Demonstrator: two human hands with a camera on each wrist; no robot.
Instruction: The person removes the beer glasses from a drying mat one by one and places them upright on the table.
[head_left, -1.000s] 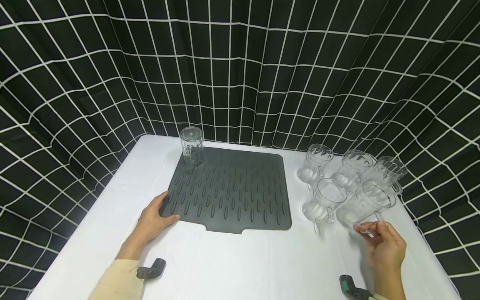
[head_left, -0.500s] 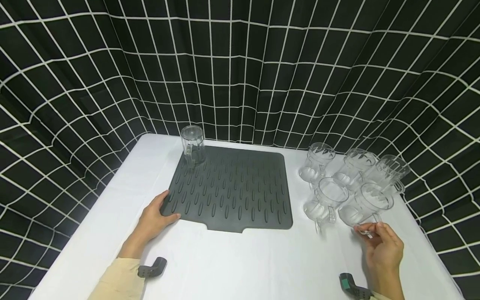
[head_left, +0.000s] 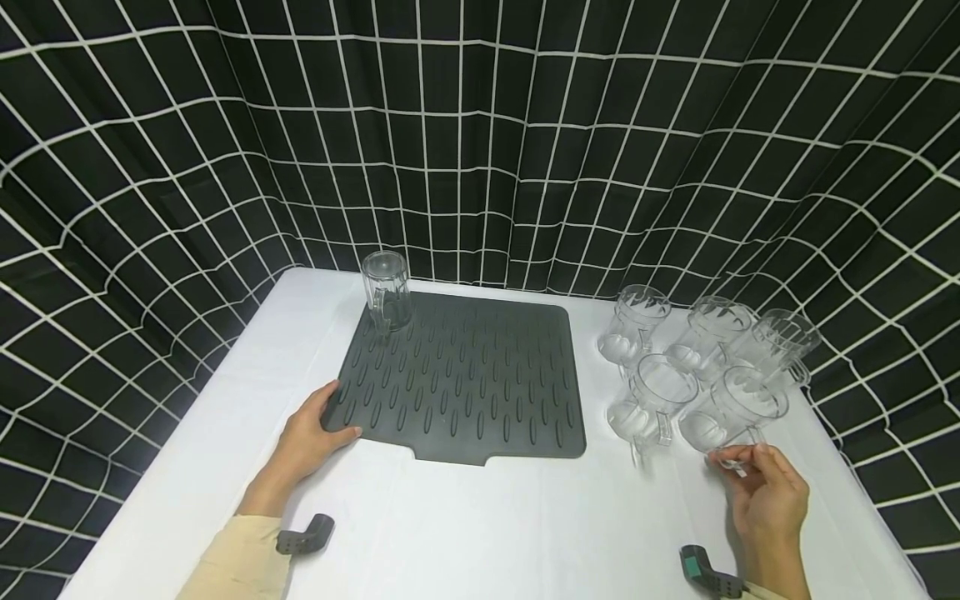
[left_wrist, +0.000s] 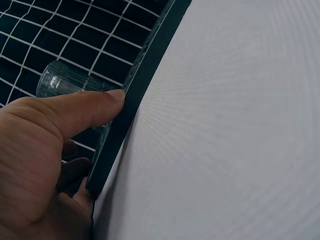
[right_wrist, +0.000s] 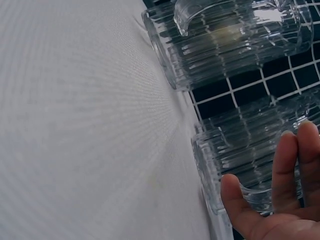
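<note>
A dark grey ribbed drying mat (head_left: 465,383) lies on the white table. My left hand (head_left: 303,437) holds its near left corner, the thumb at the front edge and the fingers along the left side. In the left wrist view, the thumb of the left hand (left_wrist: 75,115) presses on the mat's edge (left_wrist: 145,75). At the mat's far left corner stands a clear glass mug (head_left: 386,292), seemingly upside down. On the right, my right hand (head_left: 768,492) pinches the handle of another clear glass mug (head_left: 738,404), nearest in its group. This mug (right_wrist: 245,150) appears beside the fingers in the right wrist view.
Several more clear glass mugs stand close around the held one, among them one to its left (head_left: 652,396) and one behind at the far right (head_left: 780,337). A black curtain with a white grid (head_left: 465,125) surrounds the white tablecloth (head_left: 510,533).
The mug in my right hand has shifted very slightly, its rim moving a little toward me and left, then staying put. My left hand keeps its place at the mat's corner.
</note>
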